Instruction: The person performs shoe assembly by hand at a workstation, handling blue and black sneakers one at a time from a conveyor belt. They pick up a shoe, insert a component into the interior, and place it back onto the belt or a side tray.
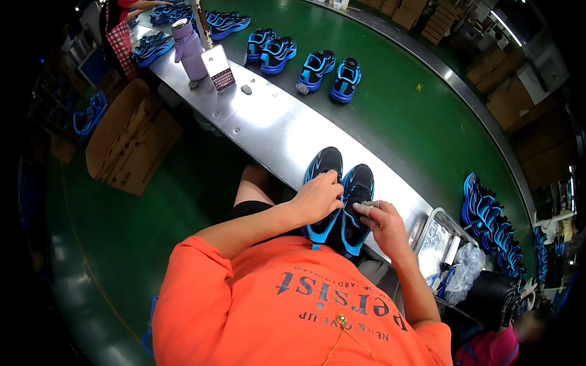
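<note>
Two black sneakers with blue soles stand side by side in front of me, toes pointing away, at the near edge of the metal ledge. Over the lacing area of the left sneaker (pixel 325 160) my left hand (pixel 317 198) is closed, its fingers curled down and partly hiding what they pinch. On the right sneaker (pixel 359 180), my right hand (pixel 384 224) grips near the tongue and collar with thumb and fingers. Pale coverings wrap some of its fingertips. Both heels are close against my orange shirt.
Finished-looking sneakers (pixel 279 55) stand on the green conveyor belt (pixel 403 104), with a row of more (pixel 491 222) at right. A purple bottle (pixel 190 52) and a propped phone (pixel 218 68) stand on the ledge. A metal tray (pixel 436 244) holds plastic bags. A cardboard box (pixel 131 137) is left; another person works far left.
</note>
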A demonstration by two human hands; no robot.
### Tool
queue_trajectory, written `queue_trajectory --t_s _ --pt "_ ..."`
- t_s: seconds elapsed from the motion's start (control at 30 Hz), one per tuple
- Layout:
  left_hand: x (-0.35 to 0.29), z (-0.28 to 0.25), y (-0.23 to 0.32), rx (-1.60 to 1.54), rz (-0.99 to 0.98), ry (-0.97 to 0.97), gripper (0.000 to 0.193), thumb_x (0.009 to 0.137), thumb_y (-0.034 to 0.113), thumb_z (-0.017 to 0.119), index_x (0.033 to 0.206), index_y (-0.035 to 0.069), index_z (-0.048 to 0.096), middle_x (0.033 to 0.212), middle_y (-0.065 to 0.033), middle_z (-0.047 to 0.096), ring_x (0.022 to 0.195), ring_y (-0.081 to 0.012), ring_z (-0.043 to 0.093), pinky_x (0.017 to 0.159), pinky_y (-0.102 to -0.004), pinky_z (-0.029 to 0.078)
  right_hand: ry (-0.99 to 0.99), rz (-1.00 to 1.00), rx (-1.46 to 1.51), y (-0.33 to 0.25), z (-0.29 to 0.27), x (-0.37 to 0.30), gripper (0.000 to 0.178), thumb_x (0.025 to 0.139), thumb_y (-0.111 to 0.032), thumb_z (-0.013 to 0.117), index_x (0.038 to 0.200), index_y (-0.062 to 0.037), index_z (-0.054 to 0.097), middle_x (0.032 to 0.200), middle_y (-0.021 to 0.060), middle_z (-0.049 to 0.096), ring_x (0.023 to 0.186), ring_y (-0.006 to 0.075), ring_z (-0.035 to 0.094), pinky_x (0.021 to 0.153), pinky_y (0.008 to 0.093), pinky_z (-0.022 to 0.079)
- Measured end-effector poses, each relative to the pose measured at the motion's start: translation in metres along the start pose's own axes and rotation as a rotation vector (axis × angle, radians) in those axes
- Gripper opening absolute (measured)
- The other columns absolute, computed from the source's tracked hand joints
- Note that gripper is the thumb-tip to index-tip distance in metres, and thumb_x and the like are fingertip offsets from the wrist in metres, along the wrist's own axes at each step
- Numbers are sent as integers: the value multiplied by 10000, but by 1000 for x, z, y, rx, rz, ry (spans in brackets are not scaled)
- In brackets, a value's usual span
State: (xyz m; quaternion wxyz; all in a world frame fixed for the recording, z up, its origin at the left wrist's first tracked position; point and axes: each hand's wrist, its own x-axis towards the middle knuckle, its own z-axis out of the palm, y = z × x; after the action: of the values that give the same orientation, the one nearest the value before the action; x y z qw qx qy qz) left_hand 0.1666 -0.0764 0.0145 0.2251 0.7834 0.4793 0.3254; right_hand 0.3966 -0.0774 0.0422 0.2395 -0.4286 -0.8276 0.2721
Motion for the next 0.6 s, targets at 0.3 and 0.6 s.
queue_trajectory --t_s 0.3,0.6 --pt "-20 0 -1 -137 -17 71 229 803 97 747 1008 32 671 928 -104 582 899 -302 595 781 -383 500 -28 97 192 -3 -6 -1 340 807 -17 736 1136 -104 742 951 82 626 869 222 617 788 316 508" --pt "-11 -5 -6 -200 29 10 348 791 68 733 1132 82 665 976 -95 630 912 -289 592 801 -367 493 -78 49 163 13 -9 -2 381 788 -71 748 1165 -119 721 898 88 581 886 250 562 800 341 496"
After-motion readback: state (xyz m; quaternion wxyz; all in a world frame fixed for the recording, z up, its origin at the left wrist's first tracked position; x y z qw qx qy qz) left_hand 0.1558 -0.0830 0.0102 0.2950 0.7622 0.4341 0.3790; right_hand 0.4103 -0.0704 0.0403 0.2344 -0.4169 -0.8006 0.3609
